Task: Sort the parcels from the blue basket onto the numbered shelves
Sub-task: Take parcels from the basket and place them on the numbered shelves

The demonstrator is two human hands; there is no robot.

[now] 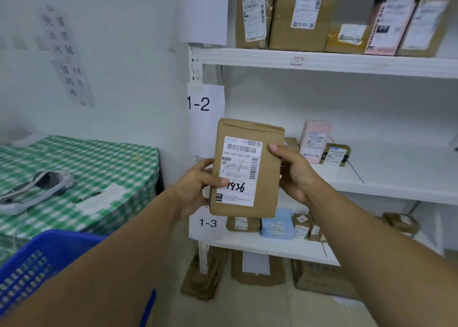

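Nearest, at eight o'clock in the view, the blue basket (37, 264) is sitting low beside the left forearm. Its inside is hidden, so I cannot tell what is waiting to be sorted.

At the centre, the brown parcel (269, 197) is being held upright in the air, its label (239, 170) facing the camera. The left hand (195, 185) is pinching the nine-o'clock edge, thumb lying on the label just beside the handwritten 1936. The right hand (295, 175) is curling round the three-o'clock edge, thumb on the front.

Both grips are resting on the edges only, so I judge the flat packet is risking a slip or twist if one hand releases too early. The thumb crowding the number is also inviting a misread.

Behind, the 1-2 tag (199, 103) is hanging at eleven o'clock of the parcel and the 1-3 tag (208, 223) at seven. The parcel is hovering between the two levels, so it could be going onto the wrong one.

Farther back, on the middle shelf (396, 173) at two o'clock, the pink parcel (313, 140) is standing upright, and a careless push could be toppling it.
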